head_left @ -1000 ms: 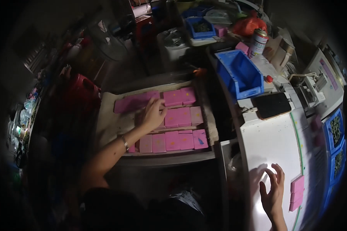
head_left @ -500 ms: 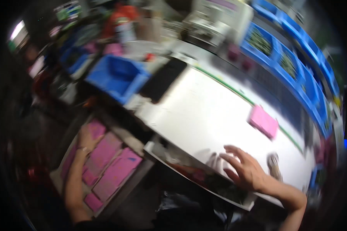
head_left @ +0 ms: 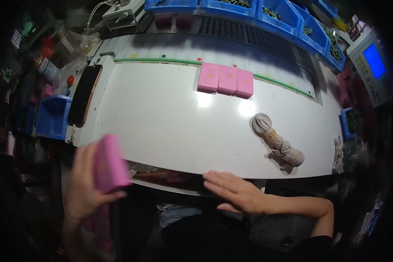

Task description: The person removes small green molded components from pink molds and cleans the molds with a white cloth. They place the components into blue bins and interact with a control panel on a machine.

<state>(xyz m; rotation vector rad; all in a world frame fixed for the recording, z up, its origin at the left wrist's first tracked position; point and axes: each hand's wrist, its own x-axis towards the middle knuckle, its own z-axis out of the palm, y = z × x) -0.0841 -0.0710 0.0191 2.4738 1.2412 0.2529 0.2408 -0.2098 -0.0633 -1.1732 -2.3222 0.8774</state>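
My left hand (head_left: 84, 177) is closed around a pink block (head_left: 110, 163), raised off the table's near left corner; motion blurs it slightly. My right hand (head_left: 238, 192) hovers at the table's front edge, fingers stretched out, holding nothing. Against the green strip at the back of the white tabletop (head_left: 161, 118), three pink blocks (head_left: 228, 80) sit side by side, each with a faint mark on top. To the right lies a tied bundle of greyish cloth (head_left: 280, 142). More pink pieces (head_left: 101, 220) show dimly below my left hand.
A dark phone-like slab (head_left: 85, 94) lies along the table's left side, beside a blue bin (head_left: 53, 115). Blue bins (head_left: 277, 19) of small green parts line the back. At right stands a device with a blue screen (head_left: 374, 61). An open drawer (head_left: 161, 185) sits under the front edge.
My left hand has come up from the tray of pink pieces with a pink block in it. My view has swung to face the table squarely. The right hand now sits lower, by the front edge.
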